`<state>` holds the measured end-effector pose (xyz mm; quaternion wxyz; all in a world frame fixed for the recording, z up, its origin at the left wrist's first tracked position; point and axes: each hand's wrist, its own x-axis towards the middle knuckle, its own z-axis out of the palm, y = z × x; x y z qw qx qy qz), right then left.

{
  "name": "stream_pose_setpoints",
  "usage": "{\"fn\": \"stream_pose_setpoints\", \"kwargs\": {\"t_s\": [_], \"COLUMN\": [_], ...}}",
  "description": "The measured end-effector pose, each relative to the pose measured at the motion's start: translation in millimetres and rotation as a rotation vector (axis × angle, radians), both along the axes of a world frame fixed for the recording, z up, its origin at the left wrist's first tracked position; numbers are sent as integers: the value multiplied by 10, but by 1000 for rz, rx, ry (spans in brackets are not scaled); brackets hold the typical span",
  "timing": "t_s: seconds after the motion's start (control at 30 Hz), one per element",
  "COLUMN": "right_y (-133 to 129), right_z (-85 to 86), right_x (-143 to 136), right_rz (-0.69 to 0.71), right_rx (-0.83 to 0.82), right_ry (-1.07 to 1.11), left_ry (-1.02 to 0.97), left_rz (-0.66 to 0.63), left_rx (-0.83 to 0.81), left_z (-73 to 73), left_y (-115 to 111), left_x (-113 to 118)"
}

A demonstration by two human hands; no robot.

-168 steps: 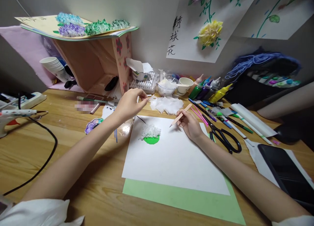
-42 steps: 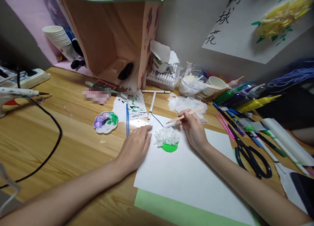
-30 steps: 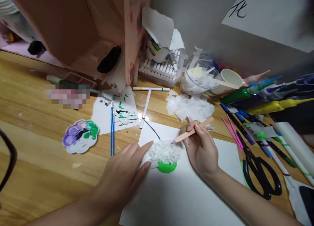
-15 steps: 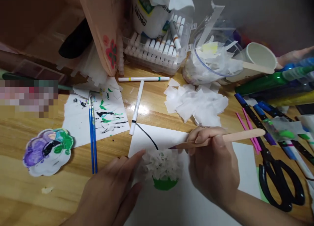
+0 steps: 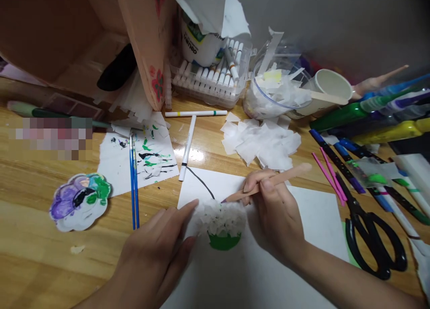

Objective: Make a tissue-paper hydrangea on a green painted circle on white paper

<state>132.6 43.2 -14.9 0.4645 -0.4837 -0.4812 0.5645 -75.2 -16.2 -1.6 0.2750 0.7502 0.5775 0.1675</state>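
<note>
A white sheet of paper [image 5: 312, 219] lies before me, bearing a ruffled cluster of white tissue pieces [image 5: 221, 217] above a green painted shape [image 5: 224, 242]. A dark curved line runs up from the cluster. My right hand [image 5: 273, 206] pinches a wooden craft stick [image 5: 268, 181]; its purple-stained tip is at the cluster's top edge. My left hand [image 5: 161, 246] rests at the cluster's left side, fingers stretched out and thumb apart, holding nothing. Beyond the sheet lies a heap of torn white tissue [image 5: 262, 141].
On the left are a paint palette [image 5: 80, 203] and two blue brushes [image 5: 134, 188] on a stained paper. A marker box [image 5: 208, 80], a tub of scraps [image 5: 278, 92] and a paper cup [image 5: 332, 87] stand behind. Black scissors [image 5: 376, 242] and several pens lie right.
My right hand has moved left and down, bringing the stick's tip onto the top of the tissue cluster. The left hand stays beside it. The view has shifted slightly.
</note>
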Motion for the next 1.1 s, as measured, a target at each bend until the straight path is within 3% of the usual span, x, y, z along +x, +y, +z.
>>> {"fn": "stream_pose_setpoints", "kwargs": {"t_s": [0.2, 0.4, 0.57, 0.63, 0.87, 1.0, 1.1], "right_y": [-29, -54, -13, 26, 95, 107, 162], "right_z": [-24, -26, 7, 6, -29, -50, -56], "right_x": [-7, 2, -27, -39, -22, -46, -68], "right_rz": [11, 36, -147, -195, -140, -185, -157], "right_rx": [19, -3, 118, 131, 8, 12, 34], "right_ry": [84, 148, 123, 105, 94, 187, 272], "left_ry": [7, 24, 29, 9, -118, -183, -214], "left_rz": [-27, -35, -29, 3, 121, 209, 197], "left_rx": [-22, 108, 62, 12, -38, -39, -3], "left_z": [-36, -135, -95, -60, -37, -17, -4], "left_y": [-2, -41, -12, -2, -21, -5, 5], "left_x": [-27, -56, -30, -17, -29, -39, -31]}}
